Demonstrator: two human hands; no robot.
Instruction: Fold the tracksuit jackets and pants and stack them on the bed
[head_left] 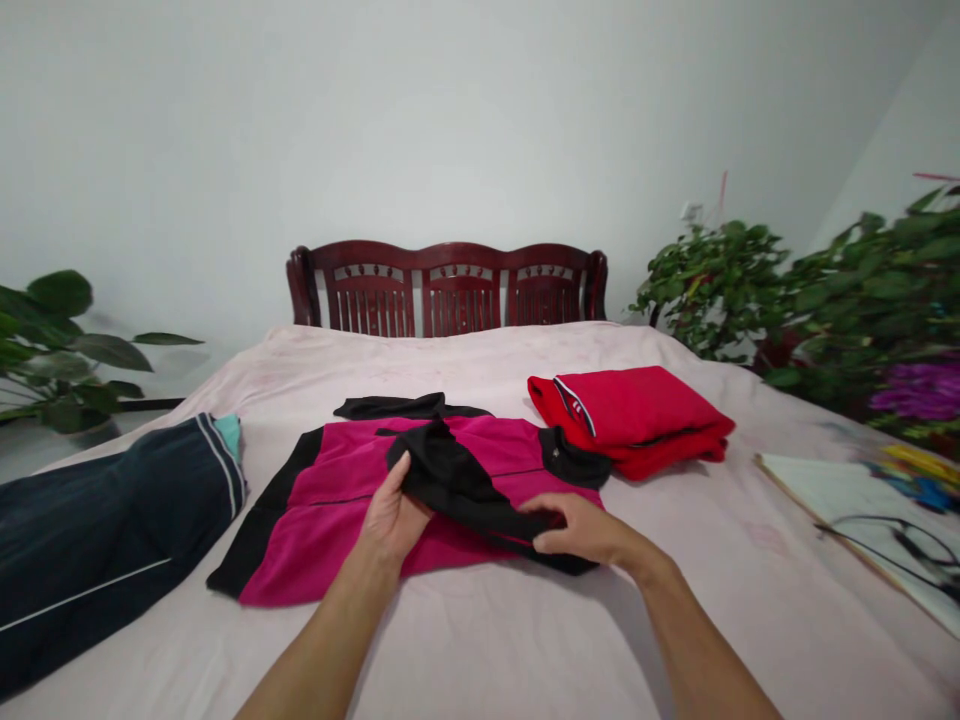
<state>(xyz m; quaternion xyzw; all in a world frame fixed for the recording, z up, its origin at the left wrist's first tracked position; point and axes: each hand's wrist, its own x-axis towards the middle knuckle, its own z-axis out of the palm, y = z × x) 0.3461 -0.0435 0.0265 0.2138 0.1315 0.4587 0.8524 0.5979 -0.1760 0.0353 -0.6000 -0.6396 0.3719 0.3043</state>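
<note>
A magenta jacket (330, 480) with black trim lies spread on the bed, its black collar toward the right and its black hem toward the left. One black sleeve (450, 475) is raised and folded across the body. My left hand (397, 505) grips the sleeve's cuff end, thumb on top. Farther along the same sleeve, near the shoulder, my right hand (574, 525) pinches the black fabric between thumb and fingers. The other black sleeve (397, 407) lies along the jacket's far side. The fingertips of my left hand are hidden under the cloth.
A folded red garment (652, 410) sits just beyond the collar at right. Dark navy clothing (112, 530) with white stripes lies at left. Glasses (900, 540) rest on a pale board (817, 485) at the right edge. A wooden headboard (450, 285) stands behind the pink sheet (480, 660).
</note>
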